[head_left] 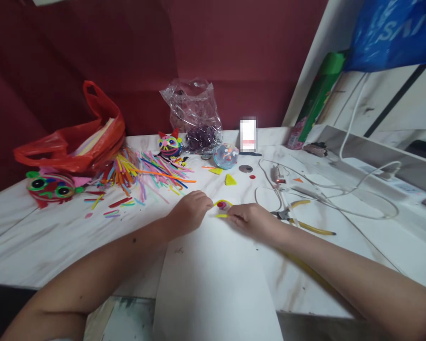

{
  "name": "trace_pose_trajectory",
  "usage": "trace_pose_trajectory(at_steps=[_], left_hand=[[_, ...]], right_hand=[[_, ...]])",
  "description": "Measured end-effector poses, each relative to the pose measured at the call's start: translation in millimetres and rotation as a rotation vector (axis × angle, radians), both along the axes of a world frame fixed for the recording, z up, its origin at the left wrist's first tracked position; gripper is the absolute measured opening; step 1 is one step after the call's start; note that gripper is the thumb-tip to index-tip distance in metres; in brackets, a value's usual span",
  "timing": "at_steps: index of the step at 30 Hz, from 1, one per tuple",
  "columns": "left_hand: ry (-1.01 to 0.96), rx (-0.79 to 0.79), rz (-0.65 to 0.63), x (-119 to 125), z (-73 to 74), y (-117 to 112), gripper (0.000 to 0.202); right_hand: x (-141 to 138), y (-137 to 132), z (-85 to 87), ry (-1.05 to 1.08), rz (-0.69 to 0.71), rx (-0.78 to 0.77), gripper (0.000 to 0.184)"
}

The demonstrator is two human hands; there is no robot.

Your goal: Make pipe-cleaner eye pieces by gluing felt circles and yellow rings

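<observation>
My left hand (196,208) and my right hand (250,219) come close together above the table, both pinched closed. Between them is a thin yellow pipe cleaner (222,216), bent into an arc, with one end at my left fingertips and my right fingers on the other side. A small red and pink round piece (223,205) shows inside the curve; whether it is attached cannot be made out. Beyond the hands lie two fuzzy yellow triangles (230,179), a red dot (252,177) and a grey disc (246,168).
Pipe cleaners (163,168) lie heaped at left beside a red plastic bag (108,137) and a striped figure (51,187). A cat-like ball (170,145) and clear ball (226,156) stand behind. Pliers (314,229), a glue gun (279,177) and cables are at right.
</observation>
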State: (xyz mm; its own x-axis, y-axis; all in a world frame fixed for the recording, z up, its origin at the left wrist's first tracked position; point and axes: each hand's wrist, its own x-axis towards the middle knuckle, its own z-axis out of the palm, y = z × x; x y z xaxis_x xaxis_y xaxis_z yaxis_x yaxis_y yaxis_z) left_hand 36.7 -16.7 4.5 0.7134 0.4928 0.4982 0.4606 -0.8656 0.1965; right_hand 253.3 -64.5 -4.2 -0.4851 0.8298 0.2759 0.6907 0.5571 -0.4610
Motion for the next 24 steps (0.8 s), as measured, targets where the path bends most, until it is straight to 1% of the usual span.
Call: trace_pose_trajectory(at_steps=[1,3,5,6,7,9,11,12,15,17,20,22,24], left_hand=[[-0.065,-0.1,0.056,-1,1.9,0,0.024],[-0.136,-0.358,0.155,0,4.2,-2,0.019],[-0.144,-0.595,0.186,3,3.5,-7,0.017],[-0.143,-0.668,0.187,5,2.2,-9,0.018],[-0.146,-0.708,0.186,7,0.6,-12,0.017],[-0.177,-0.714,0.18,10,-2.0,-15,0.015],[-0.222,-0.723,0.153,10,-3.0,-15,0.015],[-0.256,-0.755,0.146,10,-3.0,-14,0.015],[-0.399,-0.946,0.194,9,-3.1,-9,0.017],[-0.481,-1.087,0.222,10,-4.5,-8,0.018],[-0.576,-1.246,0.209,13,-7.8,-9,0.021],[-0.664,-1.299,0.203,14,-8.7,-11,0.026],[-0.696,-1.281,0.188,15,-7.2,-12,0.03]], right_hand=[[0,0,-0.3,0.01,-0.031,-0.008,0.028],[-2,-1,-0.9,0.03,-0.098,-0.014,0.028],[-4,-3,-1.9,0.026,-0.129,0.006,0.026],[-4,-4,-2.6,0.021,-0.124,0.024,0.026],[-5,-4,-3.5,0.014,-0.105,0.041,0.025],[-5,-4,-5.6,0.007,-0.052,0.076,0.025],[-4,-2,-8.1,0.029,-0.004,0.116,0.024],[-3,-1,-9.4,0.052,0.016,0.148,0.024],[0,0,-12.2,0.095,0.04,0.313,0.023],[0,-2,-12.2,0.072,0.047,0.446,0.021],[-2,-7,-9.2,0.012,0.058,0.594,0.018],[-3,-9,-6.9,-0.005,0.057,0.64,0.016],[-3,-10,-5.5,-0.001,0.036,0.652,0.014]])
